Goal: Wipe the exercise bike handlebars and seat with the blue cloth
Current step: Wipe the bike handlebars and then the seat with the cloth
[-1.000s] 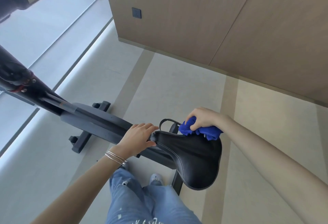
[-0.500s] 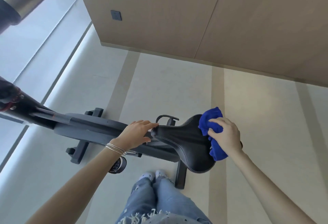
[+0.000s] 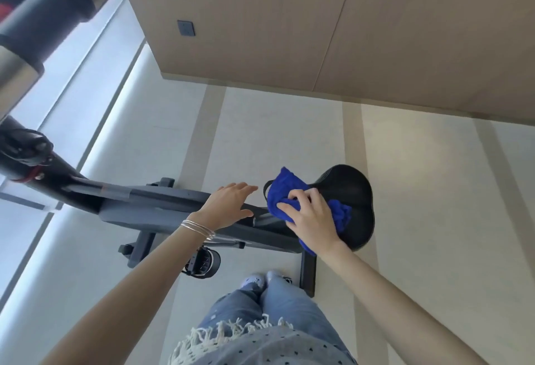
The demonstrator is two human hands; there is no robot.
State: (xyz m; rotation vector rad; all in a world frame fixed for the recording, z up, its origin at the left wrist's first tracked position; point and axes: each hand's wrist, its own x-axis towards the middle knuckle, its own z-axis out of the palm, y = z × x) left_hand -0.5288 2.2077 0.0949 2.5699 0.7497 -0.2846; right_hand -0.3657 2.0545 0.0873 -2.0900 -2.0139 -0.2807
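Right hand (image 3: 311, 220) is clenched round the blue cloth (image 3: 285, 192), pressing it onto the narrow nose end of the seat (image 3: 351, 191). Cloth is soft, nubby terry, bunched w/ folds; one lobe sticks up past the fingers, another trails under the palm toward the wrist. Seat is black, smooth, leather-like w/ slight sheen, wide rounded rear lobe pointing away from the bike frame (image 3: 150, 205); stitched seam along its edge. A thin black loop just shows at the cloth's left side.

Left hand (image 3: 230, 205) is released, fingers spread flat, hovering over or lightly resting on the frame just beside the seat nose; can't tell if it touches. Thin silver bangles (image 3: 199, 227) ring that wrist.

Frame is matte dark grey, boxy beam running left toward a black stem w/ red detail. Handlebars (image 3: 46, 14) sit top left, close to camera & blurred: black foam grip sections btw brushed-metal tube. Pedal (image 3: 204, 262) hangs below the beam, near the person's feet; a black foot bar (image 3: 308, 273) stands on the floor (image 3: 275, 139) by the pale shoes (image 3: 254, 280).

Floor is pale, matte, w/ tan stripes. Wood-look wall panel (image 3: 260, 17) behind, small dark square plate (image 3: 186, 28) on it. Faded jeans (image 3: 278, 304) and a fringed, dotted hem at bottom edge.
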